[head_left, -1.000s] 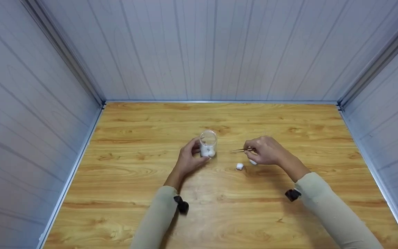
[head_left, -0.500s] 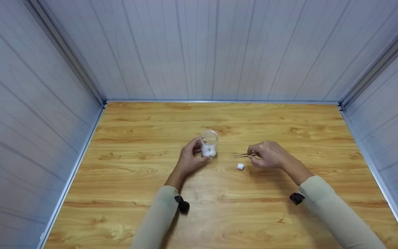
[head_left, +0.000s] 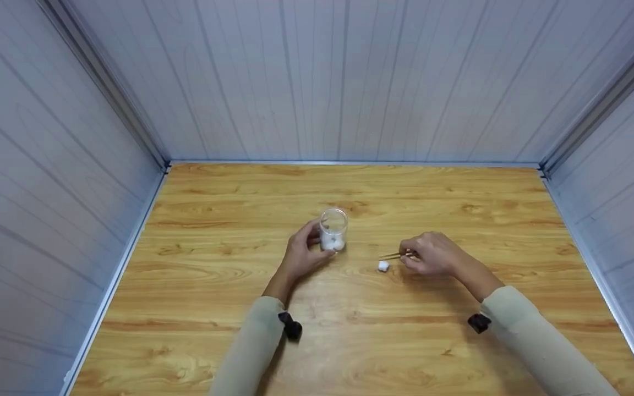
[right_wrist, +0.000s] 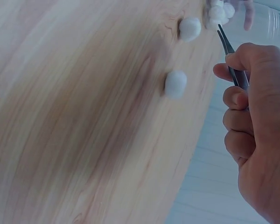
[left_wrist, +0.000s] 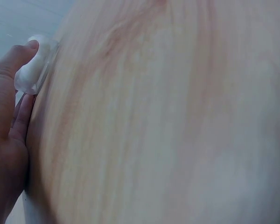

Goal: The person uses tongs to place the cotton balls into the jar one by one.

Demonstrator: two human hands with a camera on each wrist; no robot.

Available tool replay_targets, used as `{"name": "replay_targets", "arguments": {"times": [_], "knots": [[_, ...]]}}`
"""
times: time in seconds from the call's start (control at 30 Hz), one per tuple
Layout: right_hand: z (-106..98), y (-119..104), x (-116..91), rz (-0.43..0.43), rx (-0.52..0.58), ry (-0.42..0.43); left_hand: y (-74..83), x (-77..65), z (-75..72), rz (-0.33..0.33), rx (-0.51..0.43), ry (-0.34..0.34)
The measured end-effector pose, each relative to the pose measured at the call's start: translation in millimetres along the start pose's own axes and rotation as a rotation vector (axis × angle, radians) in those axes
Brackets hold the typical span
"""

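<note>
My left hand (head_left: 301, 256) holds an upright clear jar (head_left: 333, 224), its thumb at the near side and its fingers round the left. White cotton balls (right_wrist: 219, 13) lie in the bottom of the jar. Tweezers (head_left: 391, 256) are pinched between the thumb and fingers of my right hand (head_left: 431, 254), tips pointing left with nothing between them. Just below those tips, one cotton ball (head_left: 383, 266) rests on the table. A second loose cotton ball (right_wrist: 176, 84) shows in the right wrist view; in the head view my right hand hides it.
The wood-grain table (head_left: 229, 209) is bounded by pale panel walls (head_left: 317, 82) at the back and both sides. A small black device (head_left: 290, 326) is at the left wrist, another black device (head_left: 479, 323) at the right.
My right hand with the tweezers has moved right and toward me, bringing the tips close above the cotton ball. It now covers the second ball. The left hand and jar stay nearly still.
</note>
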State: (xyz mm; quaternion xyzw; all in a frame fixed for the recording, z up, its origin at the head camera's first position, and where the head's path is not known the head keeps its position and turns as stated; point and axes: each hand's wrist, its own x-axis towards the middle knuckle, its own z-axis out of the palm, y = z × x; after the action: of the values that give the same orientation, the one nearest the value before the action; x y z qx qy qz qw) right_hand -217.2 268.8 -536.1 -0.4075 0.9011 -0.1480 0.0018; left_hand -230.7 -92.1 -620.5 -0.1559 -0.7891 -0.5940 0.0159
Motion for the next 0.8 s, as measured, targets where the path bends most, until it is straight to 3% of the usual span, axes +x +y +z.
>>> {"name": "replay_targets", "arguments": {"times": [0.8], "knots": [[10.4,-0.5,-3.6,0.079,-0.022,-0.097,-0.6,-1.0,0.0,0.005,0.012,0.006]]}}
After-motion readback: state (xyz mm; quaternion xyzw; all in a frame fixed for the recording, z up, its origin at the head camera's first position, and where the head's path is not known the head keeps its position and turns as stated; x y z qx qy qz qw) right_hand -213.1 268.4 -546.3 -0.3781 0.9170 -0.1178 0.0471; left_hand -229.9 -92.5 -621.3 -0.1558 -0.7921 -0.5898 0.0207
